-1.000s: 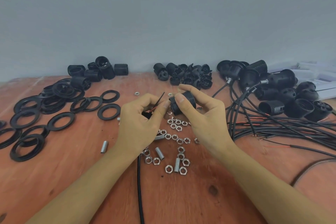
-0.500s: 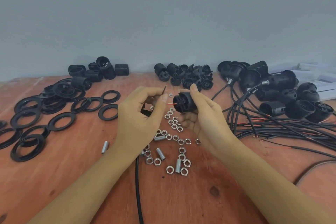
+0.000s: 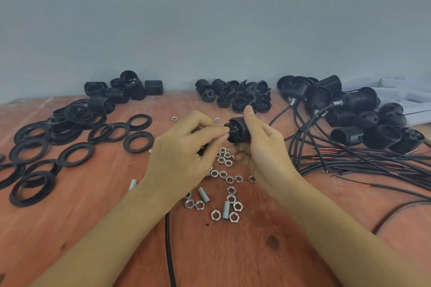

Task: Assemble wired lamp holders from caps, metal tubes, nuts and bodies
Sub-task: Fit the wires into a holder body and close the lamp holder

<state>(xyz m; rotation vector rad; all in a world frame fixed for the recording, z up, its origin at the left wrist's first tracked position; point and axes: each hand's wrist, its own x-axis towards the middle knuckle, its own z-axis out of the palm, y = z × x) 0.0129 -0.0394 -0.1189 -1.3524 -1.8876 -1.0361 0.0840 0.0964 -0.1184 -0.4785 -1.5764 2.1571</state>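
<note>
She has the lamp holder body (image 3: pixel 241 131) up off the table, just above the far end of the scatter of nuts (image 3: pixel 224 176). Her right hand (image 3: pixel 263 154) wraps it, thumb over the top and fingers curled underneath. Her left hand (image 3: pixel 184 154), over the left edge of the nuts, has thumb and forefinger closed to a narrow pinch on what looks like a thin wire end (image 3: pixel 231 133) right at the body's face, though it is too small to be sure. The body lies on its side. Its long axis runs roughly level from left to right, and the holed end points left, towards the pinching fingers and slightly towards her. I'd say she is feeding the wire into one of those holes. To do that well she should keep the right hand still and the face turned where she can see it, hold the wire close to its tip so it doesn't buckle, and push straight along the axis. The black cable (image 3: pixel 168 235) trailing from under her left wrist, on the near side of the nuts, needs slack. Metal tubes (image 3: pixel 204 194) lie among the nearer nuts, and finished wired holders (image 3: pixel 349 119) sit well to the right of them.
</note>
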